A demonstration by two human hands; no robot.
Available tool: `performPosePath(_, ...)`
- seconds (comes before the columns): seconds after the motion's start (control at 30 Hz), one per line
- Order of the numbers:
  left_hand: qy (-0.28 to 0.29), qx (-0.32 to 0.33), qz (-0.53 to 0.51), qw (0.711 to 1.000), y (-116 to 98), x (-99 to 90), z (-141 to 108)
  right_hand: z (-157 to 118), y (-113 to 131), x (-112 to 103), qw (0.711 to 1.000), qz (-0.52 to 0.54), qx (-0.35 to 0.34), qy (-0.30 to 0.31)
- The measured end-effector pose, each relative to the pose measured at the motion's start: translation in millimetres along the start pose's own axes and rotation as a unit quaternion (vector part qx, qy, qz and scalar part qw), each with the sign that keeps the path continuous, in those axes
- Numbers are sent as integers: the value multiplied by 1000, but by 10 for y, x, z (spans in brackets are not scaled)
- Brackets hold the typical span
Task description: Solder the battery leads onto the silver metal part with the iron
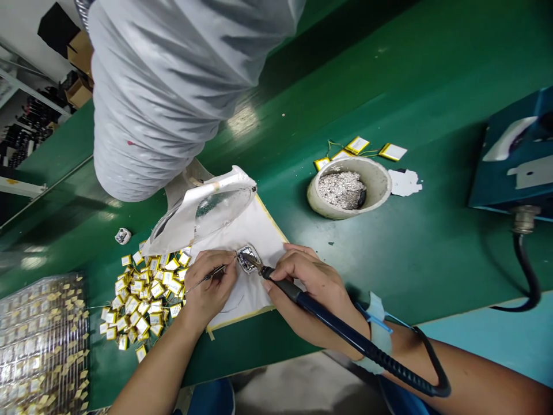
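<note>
My right hand point(309, 288) is closed around a soldering iron point(332, 323), and its metal tip reaches down onto a small square device with an exposed circuit board point(247, 259). From the other side, my left hand point(209, 285) pinches a thin wire with a dark thicker section point(212, 273); whether this is solder I cannot tell for sure. The fingertips of that hand are at the device's left edge. Beneath the device lies a white sheet point(263, 230) edged with yellow tape. A pale strap point(380, 328) encircles my right wrist.
Left of the sheet lies a heap of small yellow-edged battery cells point(144, 294), beside a stacked tray point(43, 346). A framed clear lens point(224, 204) and a grey duct point(173, 98) stand beyond. Rightward are a pot of metallic shavings point(315, 199) and a blue box point(514, 155) with a cable.
</note>
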State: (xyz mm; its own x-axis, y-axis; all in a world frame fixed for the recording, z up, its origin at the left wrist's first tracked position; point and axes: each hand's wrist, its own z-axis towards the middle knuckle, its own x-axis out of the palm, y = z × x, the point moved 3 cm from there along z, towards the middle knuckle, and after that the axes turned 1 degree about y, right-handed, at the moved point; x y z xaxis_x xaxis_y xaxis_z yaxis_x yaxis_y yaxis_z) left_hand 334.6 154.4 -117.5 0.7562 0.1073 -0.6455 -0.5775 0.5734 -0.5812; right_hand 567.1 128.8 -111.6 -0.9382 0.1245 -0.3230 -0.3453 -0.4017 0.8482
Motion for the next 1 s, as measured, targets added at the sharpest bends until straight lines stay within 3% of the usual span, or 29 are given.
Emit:
performPosePath(0.3, -26, -40, -43, 998, 20, -30, -71, -43, -18, -29, 998, 38, 55, -20)
performPosePath(0.6, -9, -36, -54, 998, 29, -38, -70, -26, -10, -40, 996, 51, 68, -33)
performPosePath(1.0, -18, -18, -13, 1000, 12, 8, -20, 3, 4, -43, 999, 20, 26, -25)
